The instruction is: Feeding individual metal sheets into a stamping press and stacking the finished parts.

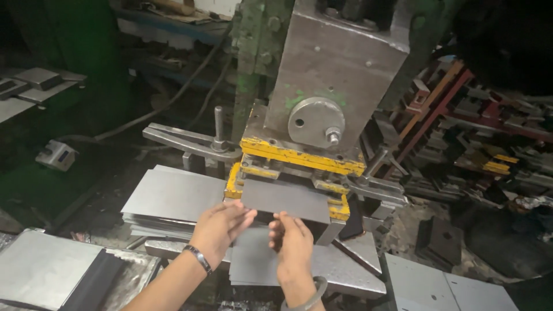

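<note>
On my far left lies a flat grey plate [40, 270] with a dark strip [92, 282] against its edge, and next to it the stack of cut metal sheets [173, 198] waits beside the press. My left hand [222, 230], the one with the dark wristband, is at the near edge of the grey metal sheet [285, 198] that sits in the yellow die [302, 155]; the fingers are stretched and pinch the sheet lightly from the left, not clenched. My right hand [291, 242] is just beside it, with the fingers curled up on the same edge, and I cannot tell if the thumb is under the sheet or only touching. The sheet is already half inside, under the heavy grey ram [340, 63]. I think the danger is clear — both hands are very near the opening, and if the ram comes down while my fingertips are so close, they can be crushed. The edges look sharp also, so a slip can cut my bare skin. If the sheet is not square to the die, it may jam or come out wrongly cut. More loose sheets [259, 265] lie under my wrists — they can slide. On the right, a pile of metal parts [478, 150] is well apart
</note>
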